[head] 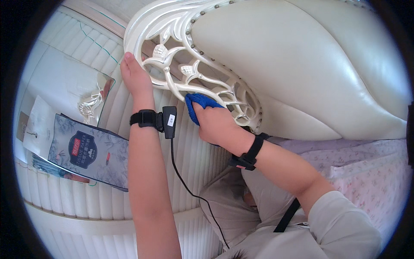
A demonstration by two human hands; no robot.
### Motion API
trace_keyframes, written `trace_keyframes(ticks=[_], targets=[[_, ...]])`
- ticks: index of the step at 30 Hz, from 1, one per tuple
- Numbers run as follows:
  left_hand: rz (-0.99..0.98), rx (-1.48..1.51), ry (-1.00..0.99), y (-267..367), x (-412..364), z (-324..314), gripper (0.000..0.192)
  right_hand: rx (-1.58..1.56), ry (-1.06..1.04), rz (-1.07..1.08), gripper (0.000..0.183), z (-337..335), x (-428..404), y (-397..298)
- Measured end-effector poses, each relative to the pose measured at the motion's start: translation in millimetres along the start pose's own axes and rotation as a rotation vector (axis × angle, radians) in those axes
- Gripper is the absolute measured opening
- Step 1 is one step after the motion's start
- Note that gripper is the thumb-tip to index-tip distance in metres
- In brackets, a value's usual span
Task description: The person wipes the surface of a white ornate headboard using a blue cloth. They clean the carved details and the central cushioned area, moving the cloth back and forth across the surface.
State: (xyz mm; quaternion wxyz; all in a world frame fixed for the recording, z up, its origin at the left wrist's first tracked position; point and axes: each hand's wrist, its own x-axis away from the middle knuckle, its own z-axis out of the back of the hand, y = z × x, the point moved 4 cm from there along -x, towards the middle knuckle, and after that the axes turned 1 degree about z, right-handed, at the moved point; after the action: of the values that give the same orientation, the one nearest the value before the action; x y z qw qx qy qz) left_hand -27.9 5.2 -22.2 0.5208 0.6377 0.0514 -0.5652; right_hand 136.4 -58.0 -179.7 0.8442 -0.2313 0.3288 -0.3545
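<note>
A pearl-white carved headboard frame [176, 84] with openwork flowers borders a cream padded headboard panel [275, 64]. My left hand [137, 76] grips the frame's outer rim at the upper left, its thumb in sight and most of its fingers hidden behind the rim. A blue cloth [202, 101], bunched up, is held in my right hand [220, 124]. The cloth touches the lower bar of the openwork, with the index finger pressed on it. Part of the cloth is hidden under the hand.
On a glossy white bedside surface [61, 74] at left lies a grey tissue paper pack [87, 150], partly behind my left forearm. A black cable [184, 184] hangs from the device [169, 123] strapped to my left wrist. A pink floral bedsheet [365, 181] spreads at right.
</note>
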Motion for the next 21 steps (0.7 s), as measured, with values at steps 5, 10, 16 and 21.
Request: trace_keyframes(ticks=[5,10,16,21], targets=[[0.006,0.004,0.038,-5,-3,-1,0.052,-0.001,-0.011,0.059,0.047,-3,-9,2],[0.030,0.065,0.027,-3,0,-5,0.050,-0.003,0.075,0.061,0.054,-13,-8,11],[0.026,0.045,0.039,-6,1,0,0.049,-0.194,0.057,-0.027,0.074,-20,22,34],[-0.052,0.057,0.024,-3,0,1,0.047,-0.262,0.121,-0.080,0.080,4,25,36]])
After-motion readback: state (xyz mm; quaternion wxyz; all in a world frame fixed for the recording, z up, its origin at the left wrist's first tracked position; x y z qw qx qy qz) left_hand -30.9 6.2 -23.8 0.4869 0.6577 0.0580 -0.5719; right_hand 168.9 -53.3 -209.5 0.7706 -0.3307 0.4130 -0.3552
